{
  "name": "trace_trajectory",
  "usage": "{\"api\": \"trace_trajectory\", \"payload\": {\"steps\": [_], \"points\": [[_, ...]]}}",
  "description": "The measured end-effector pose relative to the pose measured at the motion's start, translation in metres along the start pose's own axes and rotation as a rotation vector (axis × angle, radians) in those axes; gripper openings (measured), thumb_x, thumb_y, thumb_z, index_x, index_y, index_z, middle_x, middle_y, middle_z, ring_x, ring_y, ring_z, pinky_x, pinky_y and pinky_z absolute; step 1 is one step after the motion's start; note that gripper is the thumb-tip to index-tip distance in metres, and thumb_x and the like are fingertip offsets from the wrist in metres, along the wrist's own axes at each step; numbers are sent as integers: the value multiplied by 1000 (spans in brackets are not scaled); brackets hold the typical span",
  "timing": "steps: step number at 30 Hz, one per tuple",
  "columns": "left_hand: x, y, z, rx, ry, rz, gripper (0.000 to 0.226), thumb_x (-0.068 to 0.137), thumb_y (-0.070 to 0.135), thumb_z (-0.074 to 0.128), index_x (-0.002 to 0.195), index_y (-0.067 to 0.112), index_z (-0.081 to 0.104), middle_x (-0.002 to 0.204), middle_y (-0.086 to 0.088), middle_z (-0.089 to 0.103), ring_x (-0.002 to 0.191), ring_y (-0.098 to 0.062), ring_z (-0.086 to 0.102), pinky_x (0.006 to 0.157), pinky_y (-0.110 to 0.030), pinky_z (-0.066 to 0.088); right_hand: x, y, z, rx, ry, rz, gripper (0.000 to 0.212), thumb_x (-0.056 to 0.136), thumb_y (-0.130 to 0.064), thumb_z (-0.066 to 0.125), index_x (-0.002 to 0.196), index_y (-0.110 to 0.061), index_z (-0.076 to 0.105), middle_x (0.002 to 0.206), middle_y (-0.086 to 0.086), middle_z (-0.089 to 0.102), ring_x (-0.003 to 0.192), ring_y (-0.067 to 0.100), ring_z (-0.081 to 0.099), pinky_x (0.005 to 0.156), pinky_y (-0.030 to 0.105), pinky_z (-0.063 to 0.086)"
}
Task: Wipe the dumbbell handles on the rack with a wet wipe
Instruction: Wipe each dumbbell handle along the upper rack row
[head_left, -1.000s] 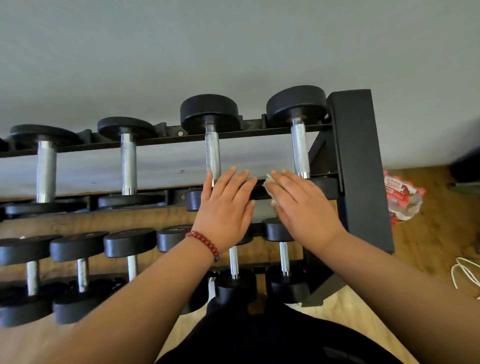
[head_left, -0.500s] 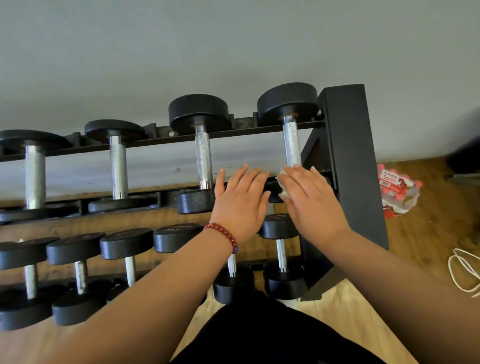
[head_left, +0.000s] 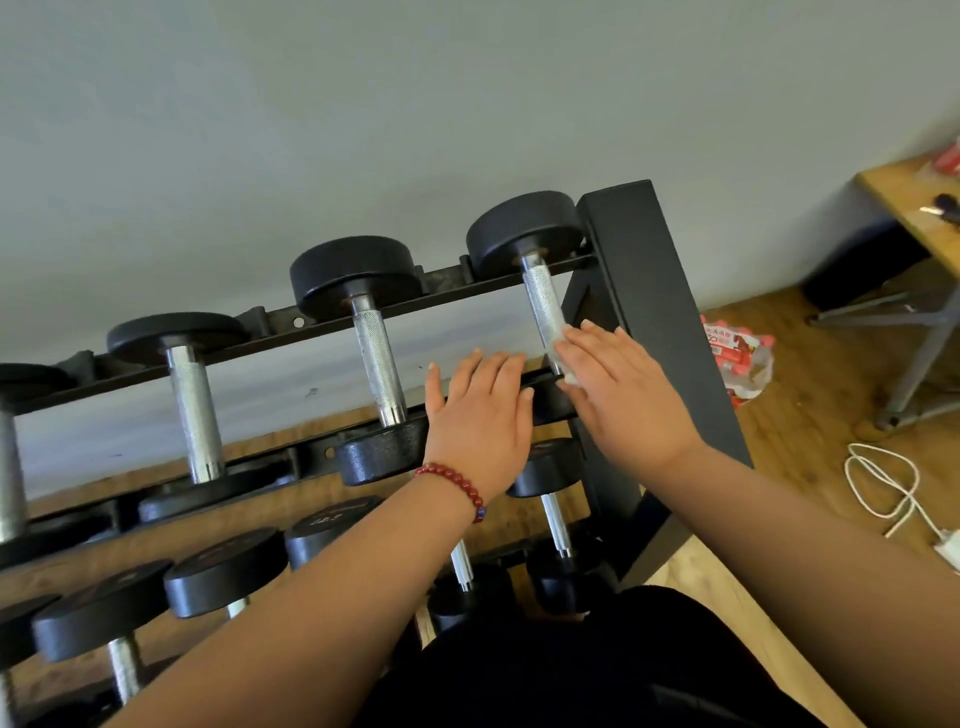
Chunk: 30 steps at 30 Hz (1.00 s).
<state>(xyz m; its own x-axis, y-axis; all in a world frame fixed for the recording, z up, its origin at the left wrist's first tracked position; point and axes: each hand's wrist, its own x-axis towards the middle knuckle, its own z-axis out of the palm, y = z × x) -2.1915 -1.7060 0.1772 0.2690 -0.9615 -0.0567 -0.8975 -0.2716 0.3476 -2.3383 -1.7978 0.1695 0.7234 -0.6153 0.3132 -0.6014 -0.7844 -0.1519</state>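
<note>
A black two-tier rack (head_left: 631, 270) carries black dumbbells with knurled steel handles. My right hand (head_left: 623, 395) lies with straight fingers over a white wet wipe (head_left: 565, 364), pressing it against the lower part of the rightmost upper dumbbell's handle (head_left: 543, 301). Most of the wipe is hidden under the fingers. My left hand (head_left: 480, 415), with a red bead bracelet at the wrist, rests flat with straight fingers on the front rail between that handle and the neighbouring handle (head_left: 378, 358). Further upper handles (head_left: 196, 415) stand to the left.
The lower tier holds several smaller dumbbells (head_left: 223, 577). A pack of red-capped bottles (head_left: 737, 358) sits on the wood floor right of the rack. A white cable with charger (head_left: 883, 488) lies on the floor. A wooden desk on a grey metal leg (head_left: 930, 343) stands at far right.
Both hands moved up and rightward along the rail; the right hand with the wipe went from the front plate onto the handle's lower end. The view has tilted and shifted.
</note>
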Motion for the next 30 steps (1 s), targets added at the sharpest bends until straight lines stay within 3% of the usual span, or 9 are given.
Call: {"api": "trace_trajectory", "payload": {"steps": [9,13,15,17,22,25,30], "points": [[7,7,1,-11,-25,-88,47,104,38,21,148,26,30,153,8,34,148,-16,11,119,-49,-6,11,16,-7,33,-26,-64,46,94,-30,39,128,-6,58,132,13,60,124,31,55,108,41,29],[16,12,3,-36,-5,-152,47,104,38,22,149,25,29,154,6,33,149,-17,10,120,-49,-5,22,30,-6,101,-103,-92,40,96,-18,53,134,-5,54,138,15,54,132,33,48,109,40,27],[18,18,6,-39,7,-197,48,104,37,22,149,24,28,154,5,32,149,-18,10,121,-48,-5,30,39,-6,121,-130,-125,42,98,-23,45,135,-5,53,140,15,53,134,32,45,110,41,28],[21,28,10,-61,34,-252,47,104,37,22,149,24,29,154,5,33,148,-17,11,121,-47,-3,38,49,-6,132,-148,-185,44,99,-27,40,135,-5,53,140,15,53,133,31,46,110,41,29],[32,58,19,-170,130,-439,47,104,37,24,148,23,33,152,3,36,147,-17,16,122,-45,3,62,81,-6,208,-169,-331,42,97,-19,55,137,-6,52,143,12,51,136,29,42,109,39,31],[37,75,23,-248,203,-562,46,104,36,28,147,22,36,150,1,39,145,-19,22,121,-47,11,75,97,-4,210,-150,-447,42,95,-19,59,134,-7,55,139,11,54,133,31,46,107,47,38],[49,101,27,-431,332,-756,44,103,33,33,144,19,41,146,-3,43,139,-20,32,117,-44,26,94,113,8,186,-60,-627,41,90,-21,61,129,-8,58,127,13,57,115,36,51,89,53,49]]}}
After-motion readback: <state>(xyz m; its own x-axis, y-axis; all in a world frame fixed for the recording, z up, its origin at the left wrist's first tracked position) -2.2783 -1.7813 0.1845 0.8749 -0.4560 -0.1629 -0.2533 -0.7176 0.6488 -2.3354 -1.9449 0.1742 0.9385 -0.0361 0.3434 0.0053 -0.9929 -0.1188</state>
